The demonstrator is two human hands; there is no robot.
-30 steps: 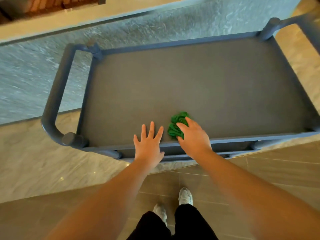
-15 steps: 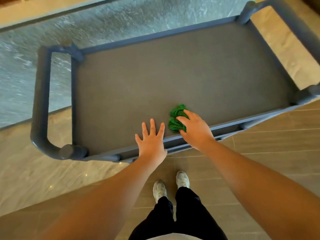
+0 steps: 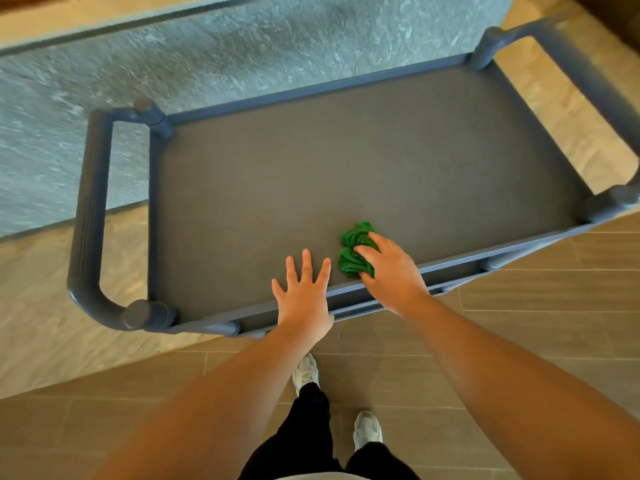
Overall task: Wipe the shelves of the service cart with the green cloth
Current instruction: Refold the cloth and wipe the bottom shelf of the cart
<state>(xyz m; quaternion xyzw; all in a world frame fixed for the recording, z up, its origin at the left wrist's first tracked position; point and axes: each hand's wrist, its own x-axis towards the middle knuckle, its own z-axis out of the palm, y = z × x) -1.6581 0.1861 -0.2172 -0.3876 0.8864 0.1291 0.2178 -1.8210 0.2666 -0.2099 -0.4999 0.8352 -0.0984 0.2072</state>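
Two grips: both reach over the near rim of the cart.
Left grip (image 3: pixel 304 296): open, fingers spread and laid flat on the shelf by its near edge.
Right grip (image 3: pixel 391 271): closed over the crumpled green cloth (image 3: pixel 355 249), pressing it down.
Cloth: on the dark grey top shelf (image 3: pixel 311 168) of the blue-grey plastic service cart, near edge, just right of the left fingers.
Handle: blue-grey tubular loop (image 3: pixel 88 216) at the left end.

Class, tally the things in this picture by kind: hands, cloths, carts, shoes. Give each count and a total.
Hands: 2 (left hand, right hand)
Green cloth: 1
Service cart: 1
Shoes: 2 (left shoe, right shoe)
Total: 6
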